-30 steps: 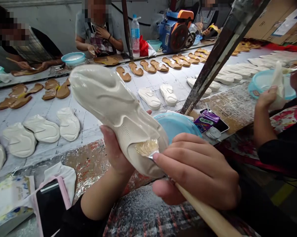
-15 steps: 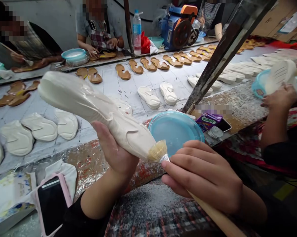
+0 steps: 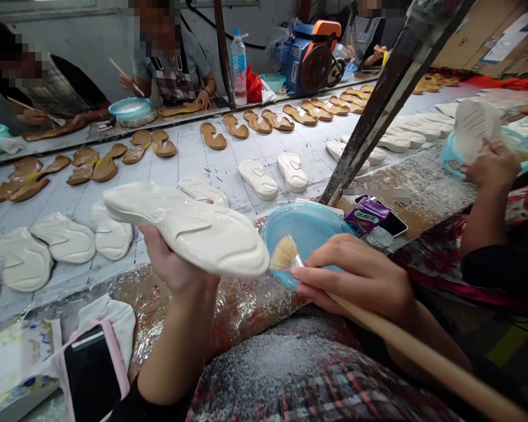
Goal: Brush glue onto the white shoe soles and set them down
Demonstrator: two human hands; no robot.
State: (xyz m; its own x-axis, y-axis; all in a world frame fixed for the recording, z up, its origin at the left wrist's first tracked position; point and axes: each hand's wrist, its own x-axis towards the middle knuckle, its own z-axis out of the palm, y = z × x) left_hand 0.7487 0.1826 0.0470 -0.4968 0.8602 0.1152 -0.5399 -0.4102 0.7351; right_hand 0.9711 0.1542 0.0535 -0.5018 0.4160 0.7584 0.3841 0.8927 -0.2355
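My left hand (image 3: 171, 264) grips a glossy white shoe sole (image 3: 188, 225) from below and holds it nearly flat above the bench edge. My right hand (image 3: 360, 278) is closed round a wooden-handled brush (image 3: 285, 255). Its bristles sit just off the sole's near end, over a blue plastic bowl (image 3: 310, 225). The brush handle runs down to the lower right.
White soles (image 3: 65, 240) and tan insoles (image 3: 213, 136) lie in rows on the grey belt. A slanted metal post (image 3: 378, 99) stands right of the bowl, a purple packet (image 3: 367, 212) beside it. A phone in a pink case (image 3: 92, 375) lies lower left. Other people work opposite and at my right.
The sole has tipped from steeply raised to nearly flat and come lower. The brush has lifted off its near end and now sits beside it.
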